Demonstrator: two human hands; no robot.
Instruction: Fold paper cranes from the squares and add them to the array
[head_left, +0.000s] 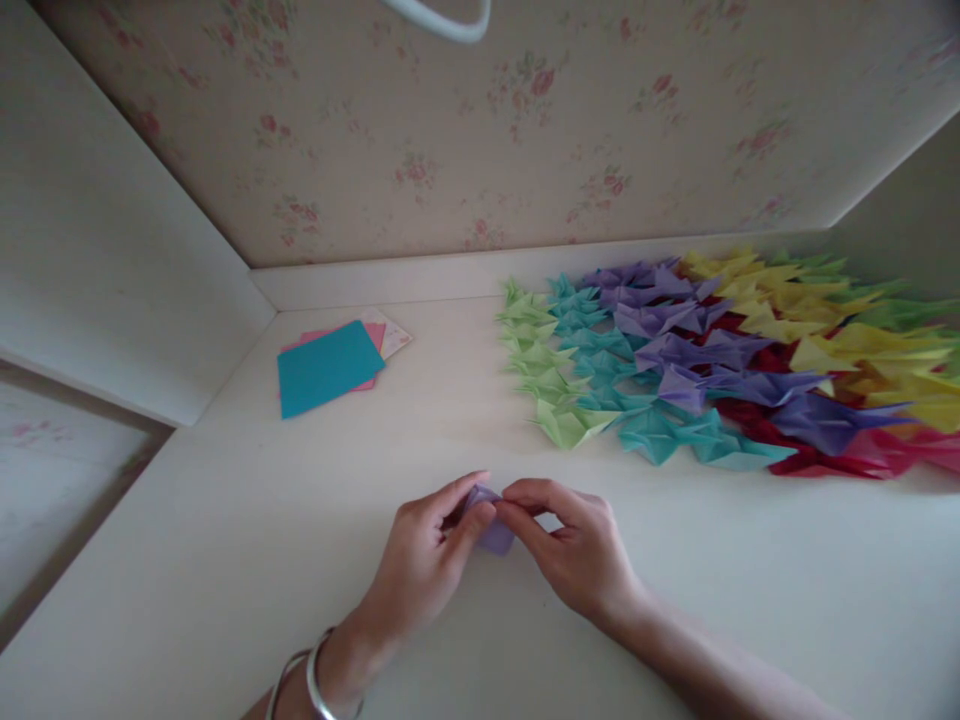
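A small folded piece of purple paper (495,538) is held just above the white table, partly covered by my fingers. My left hand (427,555) grips it from the left, thumb in front and fingers behind. On the other side, my right hand (577,545) pinches its upper right edge between thumb and index finger. Two silver bangles (315,675) circle my left wrist. How the hidden part of the paper is folded cannot be made out.
Rows of folded paper cranes, among them light green (571,420), teal (652,435), purple (832,415) and yellow (870,350), cover the table's back right. A teal sheet (330,368) tops a small paper stack at the back left. Floral wallpaper (450,150) rises behind.
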